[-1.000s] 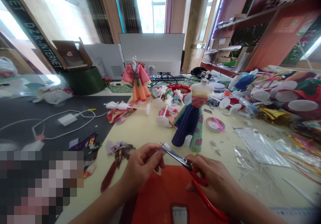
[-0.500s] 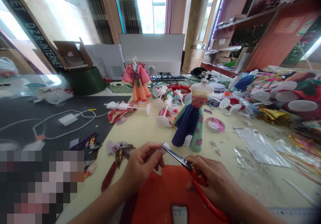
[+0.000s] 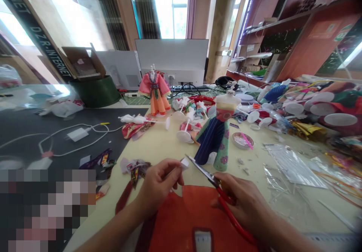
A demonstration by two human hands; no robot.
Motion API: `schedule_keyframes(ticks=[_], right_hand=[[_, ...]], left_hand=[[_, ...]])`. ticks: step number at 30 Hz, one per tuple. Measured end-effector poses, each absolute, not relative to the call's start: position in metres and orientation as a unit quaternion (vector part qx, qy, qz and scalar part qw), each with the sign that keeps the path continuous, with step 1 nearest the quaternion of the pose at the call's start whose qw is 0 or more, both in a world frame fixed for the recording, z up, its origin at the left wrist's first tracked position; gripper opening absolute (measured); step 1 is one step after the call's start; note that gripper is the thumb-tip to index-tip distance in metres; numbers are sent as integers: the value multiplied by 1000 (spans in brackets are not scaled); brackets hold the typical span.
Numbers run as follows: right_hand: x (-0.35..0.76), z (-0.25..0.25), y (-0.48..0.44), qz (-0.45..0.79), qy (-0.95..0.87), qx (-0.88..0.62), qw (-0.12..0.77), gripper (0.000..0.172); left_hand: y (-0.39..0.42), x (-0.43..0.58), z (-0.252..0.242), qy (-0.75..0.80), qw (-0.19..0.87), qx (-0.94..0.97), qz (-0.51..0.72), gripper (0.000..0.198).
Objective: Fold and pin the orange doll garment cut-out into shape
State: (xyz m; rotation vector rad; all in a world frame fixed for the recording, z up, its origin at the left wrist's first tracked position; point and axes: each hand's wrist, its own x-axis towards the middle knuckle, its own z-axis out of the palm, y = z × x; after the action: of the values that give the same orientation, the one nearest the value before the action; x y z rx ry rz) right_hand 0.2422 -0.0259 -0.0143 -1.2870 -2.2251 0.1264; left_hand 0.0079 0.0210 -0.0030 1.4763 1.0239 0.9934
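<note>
My left hand (image 3: pixel 162 180) pinches a small pale piece (image 3: pixel 184 164), which looks like paper or thin cloth; its corner sticks out past my fingertips. Red-handled scissors (image 3: pixel 209 177) are gripped in my right hand (image 3: pixel 240 193), their blades pointing up and left, a little to the right of the pale piece and apart from it. Below both hands lies an orange sheet (image 3: pixel 181 218) with a small dark-framed window. Just beyond the scissors stands a doll form (image 3: pixel 212 139) in a navy striped and green flowered skirt.
Cloth scraps (image 3: pixel 135 169) lie left of my left hand. Behind are a dressed doll (image 3: pixel 154 90) in pink and orange, a lying white doll form (image 3: pixel 141 119) and a small dish (image 3: pixel 242 140). Clear plastic packets (image 3: pixel 294 165) and a heap of doll parts (image 3: pixel 311 105) cover the right side.
The scissors have moved right and slightly down, so their tips are now off the pale piece. My left hand still pinches it, nearly in the same place.
</note>
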Motion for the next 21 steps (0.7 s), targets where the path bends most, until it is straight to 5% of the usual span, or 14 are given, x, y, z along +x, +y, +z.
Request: schedule_keyframes(ticks=[7, 12, 16, 21], right_hand=[[249, -15, -20, 0, -810, -502, 305, 38], [245, -19, -20, 20, -823, -494, 279, 33], [245, -23, -20, 8, -836, -485, 258, 31], [247, -23, -19, -35, -849, -477, 225, 31]], left_hand=[[36, -1, -7, 475, 425, 649, 416, 27], [53, -11, -15, 502, 245, 776, 295, 47], [72, -16, -30, 475, 91, 836, 259, 34], [80, -20, -35, 457, 75, 846, 266, 19]])
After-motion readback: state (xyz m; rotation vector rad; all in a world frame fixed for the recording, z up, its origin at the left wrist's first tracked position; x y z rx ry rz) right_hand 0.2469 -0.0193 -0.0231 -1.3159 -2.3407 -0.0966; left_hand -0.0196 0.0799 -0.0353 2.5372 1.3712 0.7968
